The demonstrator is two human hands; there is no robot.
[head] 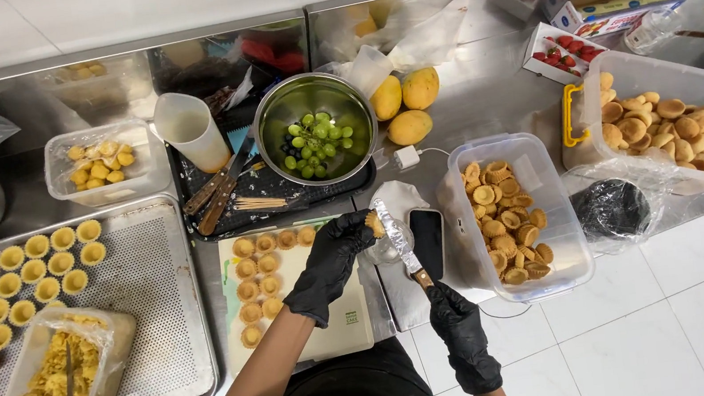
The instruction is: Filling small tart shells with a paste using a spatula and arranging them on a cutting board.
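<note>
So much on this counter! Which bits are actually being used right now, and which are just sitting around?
In use:
left hand holding a tart shell
right hand holding a knife
tub of tart shells
board with shells

Lying about:
bowl of grapes
mangoes
strawberries
phone
jug

Three mangoes (406,104) lie at the far side beside one steel bowl (272,132) of green grapes (316,142). Thirteen filled tart shells (20,275) sit on the left tray (151,276). Fourteen plain tart shells (260,276) line the cutting board (333,335). Two large clear tubs (554,200) of shells stand right.
</note>
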